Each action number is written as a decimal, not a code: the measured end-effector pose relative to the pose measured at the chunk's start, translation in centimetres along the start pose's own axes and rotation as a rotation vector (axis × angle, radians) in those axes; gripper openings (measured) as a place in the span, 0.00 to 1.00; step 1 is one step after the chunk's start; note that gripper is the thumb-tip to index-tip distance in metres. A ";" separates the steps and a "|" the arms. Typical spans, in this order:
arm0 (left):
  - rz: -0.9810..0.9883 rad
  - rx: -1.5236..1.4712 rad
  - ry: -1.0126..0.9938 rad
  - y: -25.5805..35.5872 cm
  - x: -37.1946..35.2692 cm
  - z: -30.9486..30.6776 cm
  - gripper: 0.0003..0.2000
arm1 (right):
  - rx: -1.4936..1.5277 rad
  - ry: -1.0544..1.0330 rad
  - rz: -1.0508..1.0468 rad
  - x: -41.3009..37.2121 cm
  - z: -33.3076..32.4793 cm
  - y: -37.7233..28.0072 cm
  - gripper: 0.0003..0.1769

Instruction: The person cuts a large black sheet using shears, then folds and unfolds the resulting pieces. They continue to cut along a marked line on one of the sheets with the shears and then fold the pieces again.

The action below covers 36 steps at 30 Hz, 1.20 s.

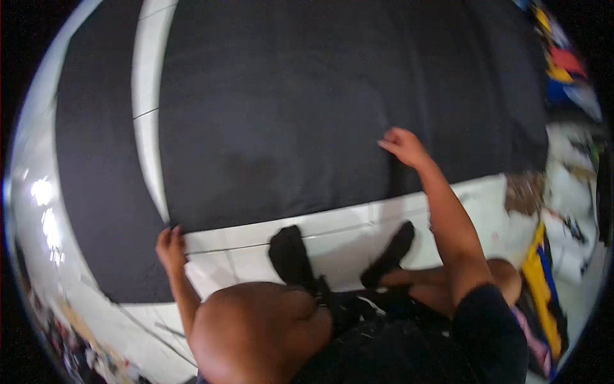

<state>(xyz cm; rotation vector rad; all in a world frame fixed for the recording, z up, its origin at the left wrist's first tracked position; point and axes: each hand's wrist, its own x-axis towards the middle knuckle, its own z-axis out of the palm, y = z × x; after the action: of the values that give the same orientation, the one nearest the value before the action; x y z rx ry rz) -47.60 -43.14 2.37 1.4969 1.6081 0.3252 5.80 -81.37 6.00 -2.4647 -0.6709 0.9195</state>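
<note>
A large sheet of black fabric (275, 121) lies spread over the white tiled floor. Beside it on the left is a narrower strip of black fabric (96, 166), parted from the sheet by a tapering white gap. My left hand (171, 248) is at the sheet's near left corner, its fingers closed on the fabric edge where sheet and strip meet. Over the right part of the sheet is my right hand (405, 147), fingers curled and pinched together. Whether fabric is between those fingertips is too blurred to tell. Soft folds run through the sheet right of this hand.
My feet in black socks (289, 255) rest on the white tiles (339, 224) just below the sheet's near edge. Coloured cloths (566, 64) lie at the far right, and a yellow and blue cloth (542, 288) nearer. Scraps (89, 345) are piled at lower left.
</note>
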 end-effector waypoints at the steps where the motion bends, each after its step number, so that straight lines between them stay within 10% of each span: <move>1: 0.001 -0.187 -0.050 -1.8 0.8 0.0 0.07 | -0.091 0.032 -0.001 0.2 0.0 0.7 0.20; 31: 0.050 -0.281 -0.149 -3.1 1.2 -0.6 0.11 | 0.055 0.074 0.040 -0.2 0.5 1.6 0.19; 36: 0.073 -0.217 -0.076 -0.8 0.1 -0.2 0.11 | -0.209 0.488 -0.076 -1.1 0.3 0.5 0.37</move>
<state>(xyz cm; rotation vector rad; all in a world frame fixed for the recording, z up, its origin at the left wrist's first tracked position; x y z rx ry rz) -48.22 -43.16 1.86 1.3871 1.4133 0.4630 5.00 -82.28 6.02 -2.6743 -0.7032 0.2044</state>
